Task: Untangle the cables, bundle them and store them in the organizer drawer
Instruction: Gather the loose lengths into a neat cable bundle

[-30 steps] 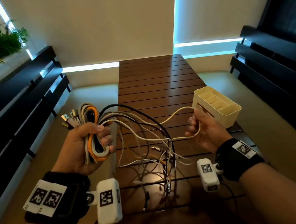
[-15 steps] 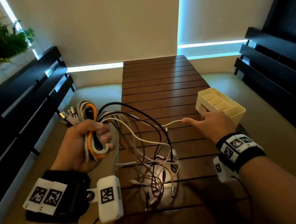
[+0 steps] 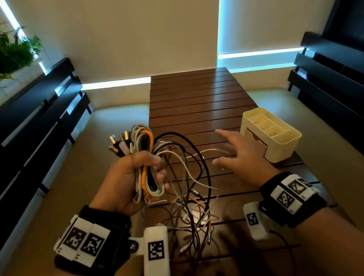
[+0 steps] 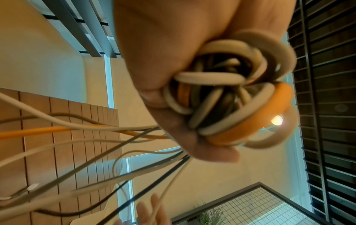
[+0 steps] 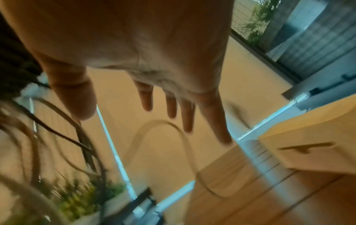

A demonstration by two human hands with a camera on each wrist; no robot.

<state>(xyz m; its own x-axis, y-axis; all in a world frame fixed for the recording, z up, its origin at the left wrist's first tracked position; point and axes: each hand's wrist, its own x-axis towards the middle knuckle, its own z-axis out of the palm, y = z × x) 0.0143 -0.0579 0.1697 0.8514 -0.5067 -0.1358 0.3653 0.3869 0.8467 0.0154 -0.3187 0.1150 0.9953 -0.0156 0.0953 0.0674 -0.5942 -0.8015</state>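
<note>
Roughly halfway: left hand (image 3: 133, 181) clamped round a coiled cable bundle (image 3: 146, 165) with loose ends (image 3: 196, 219) trailing onto the slatted table (image 3: 196, 102), right hand (image 3: 244, 159) spread and holding nothing, organizer (image 3: 271, 134) at right not yet loaded

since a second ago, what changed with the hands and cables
The right hand let go of the white cable it was pinching and now hovers open, fingers spread, beside the organizer. The left hand still grips the coiled cable bundle; loose ends still trail on the table.
</note>
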